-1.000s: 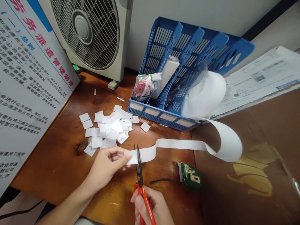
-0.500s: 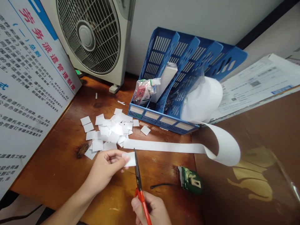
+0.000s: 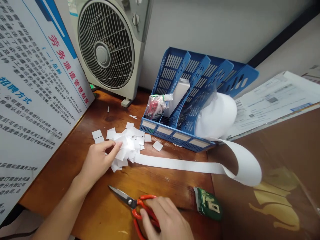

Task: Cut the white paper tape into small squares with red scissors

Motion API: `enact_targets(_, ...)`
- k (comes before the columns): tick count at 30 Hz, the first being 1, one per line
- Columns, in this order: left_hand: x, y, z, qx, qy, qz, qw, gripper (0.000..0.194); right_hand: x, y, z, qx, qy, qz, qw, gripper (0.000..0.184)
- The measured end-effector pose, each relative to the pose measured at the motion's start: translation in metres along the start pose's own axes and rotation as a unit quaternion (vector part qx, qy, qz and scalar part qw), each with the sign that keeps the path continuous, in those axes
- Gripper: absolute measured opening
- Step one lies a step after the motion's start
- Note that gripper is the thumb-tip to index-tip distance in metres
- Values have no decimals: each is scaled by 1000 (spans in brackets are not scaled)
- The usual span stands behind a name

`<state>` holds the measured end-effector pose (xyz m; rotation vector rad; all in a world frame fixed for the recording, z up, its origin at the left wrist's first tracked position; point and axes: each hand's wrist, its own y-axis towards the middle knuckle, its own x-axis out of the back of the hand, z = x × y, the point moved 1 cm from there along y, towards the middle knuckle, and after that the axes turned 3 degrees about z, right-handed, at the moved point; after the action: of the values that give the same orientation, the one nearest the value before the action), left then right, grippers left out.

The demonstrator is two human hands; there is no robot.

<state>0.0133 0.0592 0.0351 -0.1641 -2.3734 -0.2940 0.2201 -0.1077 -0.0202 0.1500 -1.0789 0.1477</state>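
My left hand (image 3: 100, 160) is at the left side of a pile of small white paper squares (image 3: 132, 136), thumb and forefinger pinched on a paper square (image 3: 123, 144) over the pile. Its other fingers are partly hidden. Red-handled scissors (image 3: 131, 202) lie low over the table, blades pointing up and left. My right hand (image 3: 170, 218) is closed over their handles, thumb on the near side and fingers on the far side. A long white paper strip (image 3: 175, 162) runs from the pile's right edge to a curl at the right.
A green tape measure (image 3: 208, 203) lies right of my right hand. Behind the strip stands a blue file rack (image 3: 180, 135) holding a white roll (image 3: 216, 115). A box fan (image 3: 106, 46) and a printed board (image 3: 37, 100) stand left; a brown carton (image 3: 250, 196) is right.
My left hand has moved left and up to the pile with the paper square. My right hand has lowered the scissors to the table, away from the paper, blades swung left.
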Motion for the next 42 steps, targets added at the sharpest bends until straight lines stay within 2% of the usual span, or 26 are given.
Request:
enact_targets(2,-2,6,3,-33,35,-4,999,45,19,25,-4,-7,-9,-38,999,17)
enact_targets(3,-2,8,4,-45,44,-8,998,45,26,38,-9,-13,-15,-76,997,19)
enact_targets(4,-3,10,6,-54,47,-11,997,43,30,51,-14,-11,-20,-116,993,17)
enact_targets(5,-4,11,8,-60,47,-19,997,40,31,64,-20,-13,-23,-129,991,15)
enact_targets(9,-3,11,13,-92,29,-96,991,24,15,97,-43,1,-19,-113,993,39)
enact_targets(12,-2,4,10,-87,-12,-126,988,14,1,100,-51,3,0,-97,995,39)
enact_targets(14,-5,-5,4,-59,-52,-103,992,12,-3,97,-53,-11,17,-95,995,37)
enact_targets(17,-16,-20,-8,-12,-117,6,993,15,0,93,-53,-36,46,-92,994,33)
enact_targets(20,-33,-34,-16,47,-187,108,975,15,10,91,-50,-44,82,-81,992,16)
enact_targets(22,-43,-40,-18,82,-214,135,964,19,18,89,-48,-41,109,-70,991,21)
enact_targets(28,-56,-39,-23,119,-254,143,949,22,48,75,-45,-17,187,-48,981,19)
enact_targets(31,-61,-35,-27,151,-318,163,922,22,59,68,-47,-18,232,-57,971,19)
enact_targets(34,-68,-32,-30,184,-381,177,889,26,64,66,-50,-22,263,-53,963,21)
enact_targets(37,-73,-30,-32,209,-416,163,870,31,64,66,-52,-28,280,-46,958,23)
enact_targets(39,-74,-30,-32,213,-419,169,866,36,64,66,-53,-33,282,-43,958,23)
enact_targets(42,-71,-29,-32,206,-397,188,874,29,64,65,-52,-30,263,-34,964,24)
